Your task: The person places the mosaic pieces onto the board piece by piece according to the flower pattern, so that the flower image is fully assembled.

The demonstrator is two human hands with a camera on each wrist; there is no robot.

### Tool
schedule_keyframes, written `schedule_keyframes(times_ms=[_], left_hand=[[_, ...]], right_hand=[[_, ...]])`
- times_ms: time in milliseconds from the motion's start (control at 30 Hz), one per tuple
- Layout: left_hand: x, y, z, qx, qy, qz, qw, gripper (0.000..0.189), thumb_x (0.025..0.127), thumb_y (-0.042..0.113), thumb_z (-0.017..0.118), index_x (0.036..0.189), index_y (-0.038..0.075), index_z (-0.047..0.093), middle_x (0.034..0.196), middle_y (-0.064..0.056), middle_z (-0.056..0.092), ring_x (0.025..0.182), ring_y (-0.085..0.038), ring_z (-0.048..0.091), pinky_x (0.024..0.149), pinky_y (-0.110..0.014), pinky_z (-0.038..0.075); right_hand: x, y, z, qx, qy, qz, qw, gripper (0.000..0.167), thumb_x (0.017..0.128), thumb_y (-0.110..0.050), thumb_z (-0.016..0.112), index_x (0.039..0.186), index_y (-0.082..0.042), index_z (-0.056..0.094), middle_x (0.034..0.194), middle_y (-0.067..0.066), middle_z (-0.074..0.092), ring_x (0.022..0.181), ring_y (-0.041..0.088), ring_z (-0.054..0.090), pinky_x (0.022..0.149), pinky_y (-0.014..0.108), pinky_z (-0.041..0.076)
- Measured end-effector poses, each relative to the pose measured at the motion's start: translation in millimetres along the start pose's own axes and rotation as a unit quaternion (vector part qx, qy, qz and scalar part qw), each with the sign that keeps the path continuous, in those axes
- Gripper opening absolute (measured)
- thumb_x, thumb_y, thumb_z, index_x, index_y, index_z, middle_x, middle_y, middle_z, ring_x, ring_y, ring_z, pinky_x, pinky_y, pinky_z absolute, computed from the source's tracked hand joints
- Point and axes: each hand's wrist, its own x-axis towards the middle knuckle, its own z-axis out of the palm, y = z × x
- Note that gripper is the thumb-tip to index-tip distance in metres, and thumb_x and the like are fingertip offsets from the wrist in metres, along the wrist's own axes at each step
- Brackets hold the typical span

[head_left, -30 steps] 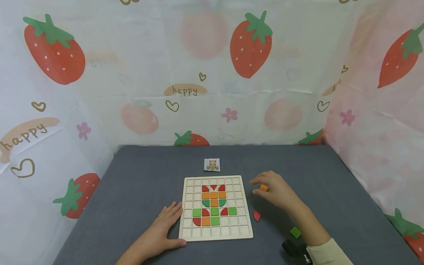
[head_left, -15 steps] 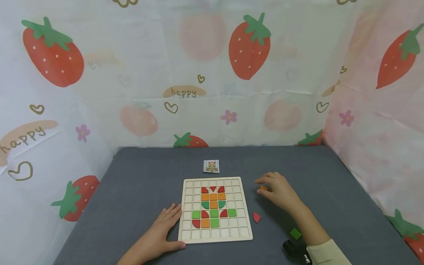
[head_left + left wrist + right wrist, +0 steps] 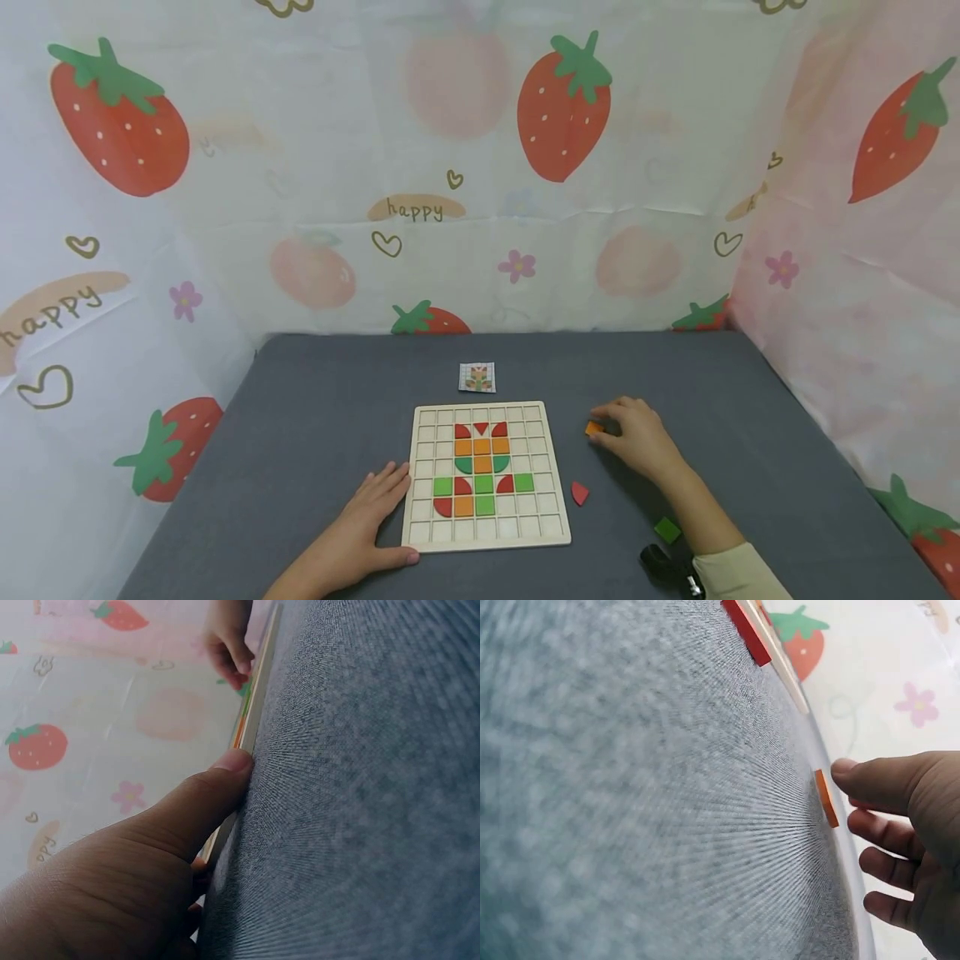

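The small orange square wooden tile (image 3: 594, 428) lies flat on the grey cloth table (image 3: 315, 417), just left of my right hand (image 3: 637, 437), right of the pale wooden grid board (image 3: 486, 533). My right wrist view shows a gap between thumb and tile (image 3: 826, 797): fingers loose, grasping nothing. My left hand (image 3: 367, 517) rests flat against the board's near-left edge.

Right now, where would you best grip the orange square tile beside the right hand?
Pinch the orange square tile by two opposite thin edges, coming from above. It lies flat on the grey tabletop, so only its edges offer purchase; the right hand is next to it.
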Motion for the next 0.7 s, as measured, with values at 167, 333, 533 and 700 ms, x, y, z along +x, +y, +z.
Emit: schedule_keyframes(times_ms=[167,333,533,700], left_hand=[[1.1,-0.8,0.5,0.003,-0.001,-0.002,1.0000,0.113,0.077,0.067,0.078,0.160,0.004,0.033,0.170,-0.008,0.024,0.159,-0.035,0.012,0.127,-0.060,0.007],[1.5,-1.3,-0.3,0.009,-0.001,-0.003,1.0000,0.113,0.077,0.067,0.078,0.160,0.006,0.033,0.170,-0.006,0.023,0.159,-0.034,0.012,0.127,-0.061,0.008],[0.8,-2.2,-1.8,0.006,0.001,0.000,1.0000,0.112,0.077,0.066,0.079,0.160,0.005,0.034,0.170,-0.008,0.024,0.159,-0.035,0.012,0.127,-0.061,0.008],[0.2,-3.5,-0.5,0.007,-0.003,0.002,1.0000,0.112,0.078,0.067,0.077,0.160,0.005,0.033,0.170,-0.008,0.023,0.159,-0.035,0.011,0.127,-0.063,0.008]], right_hand=[[0.8,5,4,-0.008,-0.001,0.009,0.9999,0.039,0.088,-0.025,0.083,0.121,-0.008,0.075,0.117,0.013,0.068,0.112,0.038,0.057,0.096,0.065,0.042],[2.0,8,8,-0.019,-0.001,0.018,0.9996,0.039,0.088,-0.027,0.083,0.122,-0.011,0.076,0.118,0.012,0.068,0.111,0.037,0.056,0.088,0.059,0.042],[2.1,8,12,-0.015,-0.005,0.028,0.9995,0.033,0.089,-0.027,0.081,0.119,-0.013,0.077,0.117,0.011,0.068,0.109,0.034,0.056,0.082,0.053,0.039],[1.3,8,14,-0.020,0.007,0.026,0.9995,0.026,0.089,-0.026,0.082,0.113,-0.016,0.079,0.114,0.008,0.070,0.107,0.032,0.057,0.081,0.051,0.039]])
